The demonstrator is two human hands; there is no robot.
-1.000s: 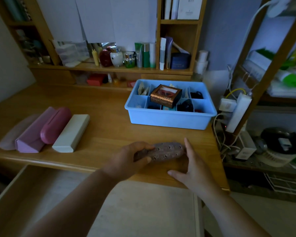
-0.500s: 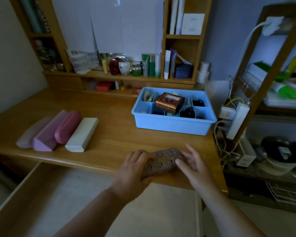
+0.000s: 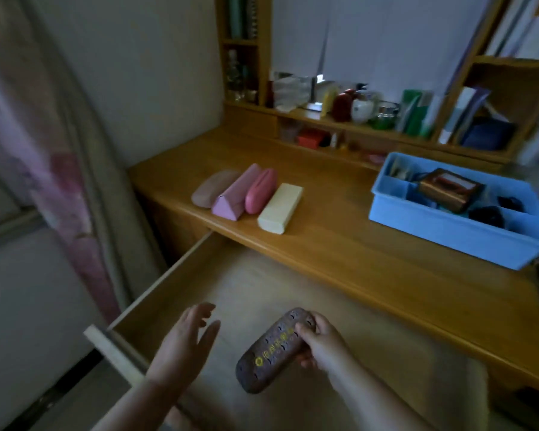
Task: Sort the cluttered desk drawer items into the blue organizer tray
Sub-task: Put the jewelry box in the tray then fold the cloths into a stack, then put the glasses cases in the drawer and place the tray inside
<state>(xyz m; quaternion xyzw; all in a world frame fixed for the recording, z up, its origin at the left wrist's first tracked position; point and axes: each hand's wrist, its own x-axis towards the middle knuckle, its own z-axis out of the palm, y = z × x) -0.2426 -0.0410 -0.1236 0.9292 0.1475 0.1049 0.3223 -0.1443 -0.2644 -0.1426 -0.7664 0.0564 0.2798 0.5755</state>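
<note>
Brown glasses case (image 3: 274, 353), gold-lettered, is gripped at its far end by the right hand (image 3: 319, 345) above the open drawer (image 3: 168, 284); left hand (image 3: 184, 340) hovers alongside, fingers spread, empty.

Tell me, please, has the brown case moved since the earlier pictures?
Yes. The brown case left the desk top and is now over the open drawer, in the right hand.

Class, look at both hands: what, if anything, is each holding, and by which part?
The right hand grips the brown patterned case by its far end; the left hand holds nothing.
</note>
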